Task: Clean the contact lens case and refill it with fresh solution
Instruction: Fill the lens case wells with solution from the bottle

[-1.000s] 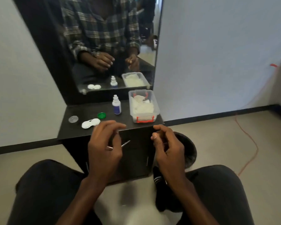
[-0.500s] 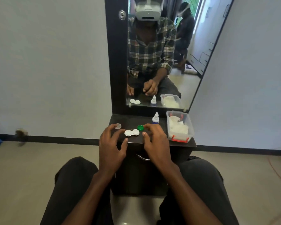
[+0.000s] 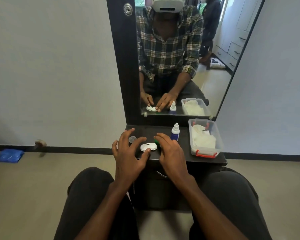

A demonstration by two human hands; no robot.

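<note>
A white two-well contact lens case point(image 3: 148, 146) lies uncapped on the small black table point(image 3: 184, 155). My left hand point(image 3: 128, 151) is spread over the table, its thumb tip touching the case's near edge. A clear cap point(image 3: 132, 139) sits under its fingers. My right hand point(image 3: 170, 151) rests right of the case, fingers partly covering a green cap point(image 3: 156, 141). A small solution bottle point(image 3: 175, 132), white top and blue label, stands upright just beyond my right hand.
A clear plastic box point(image 3: 205, 149) with red latches holds white tissues at the table's right end. A tall mirror point(image 3: 180, 58) stands behind the table. My knees flank the table. A blue packet point(image 3: 10, 155) lies on the floor at far left.
A second ago both hands were in front of the table, with a thin metal tool by my left hand. They have moved onto the tabletop around the case. The camera has tilted up.
</note>
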